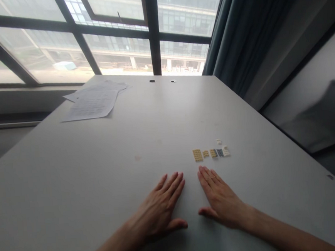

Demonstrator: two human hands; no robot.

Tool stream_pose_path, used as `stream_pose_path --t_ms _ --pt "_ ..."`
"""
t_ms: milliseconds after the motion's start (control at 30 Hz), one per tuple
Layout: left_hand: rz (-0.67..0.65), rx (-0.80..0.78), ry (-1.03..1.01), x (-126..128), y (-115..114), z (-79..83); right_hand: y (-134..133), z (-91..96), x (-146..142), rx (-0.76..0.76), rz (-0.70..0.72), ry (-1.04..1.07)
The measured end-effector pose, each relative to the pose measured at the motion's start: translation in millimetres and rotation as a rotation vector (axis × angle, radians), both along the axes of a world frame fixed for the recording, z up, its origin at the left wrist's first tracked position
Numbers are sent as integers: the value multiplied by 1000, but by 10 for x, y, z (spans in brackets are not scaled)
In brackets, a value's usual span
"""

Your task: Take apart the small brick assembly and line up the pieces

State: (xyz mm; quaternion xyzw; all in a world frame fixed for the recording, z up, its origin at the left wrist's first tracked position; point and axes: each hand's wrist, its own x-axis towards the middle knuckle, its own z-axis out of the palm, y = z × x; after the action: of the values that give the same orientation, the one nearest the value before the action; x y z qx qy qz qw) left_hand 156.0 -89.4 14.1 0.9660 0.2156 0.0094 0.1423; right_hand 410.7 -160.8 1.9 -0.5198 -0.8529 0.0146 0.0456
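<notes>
My left hand [163, 204] lies flat on the white table [87, 178], fingers stretched out and thumb apart, holding nothing. Flat beside it is my right hand [218, 199], also with straight fingers and nothing in it. Just beyond the right fingertips sits a row of small studded pieces, like toy building bricks: a larger yellow piece [197, 155], a smaller yellow piece [205, 153], a yellow and grey piece [213, 153], a dark grey piece [220, 152] and a white piece [226, 151]. Behind the row is a small white piece [218, 141].
Printed paper sheets [96, 102] lie at the table's far left. Two round fittings, one dark [152, 81] and one pale [173, 81], are near the far edge. Windows [118, 52] stand behind, with a dark curtain [244, 30] at the right. A small dark mark [330, 177] shows near the right edge.
</notes>
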Motion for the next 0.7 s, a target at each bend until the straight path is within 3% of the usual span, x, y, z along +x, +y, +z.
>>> stream_pose_path --t_ms 200,367,567,700 --pt "-65 -72 -88 699 -23 -16 -107 -68 719 89 -82 -112" --pt "-106 -68 -166 1168 16 -71 -36 -113 956 111 -100 -129" --pt "-126 -47 -194 1283 39 -74 -21 -122 926 89 -103 -37" --pt "-115 -17 -231 1211 47 -28 -65 -118 987 113 -192 270"
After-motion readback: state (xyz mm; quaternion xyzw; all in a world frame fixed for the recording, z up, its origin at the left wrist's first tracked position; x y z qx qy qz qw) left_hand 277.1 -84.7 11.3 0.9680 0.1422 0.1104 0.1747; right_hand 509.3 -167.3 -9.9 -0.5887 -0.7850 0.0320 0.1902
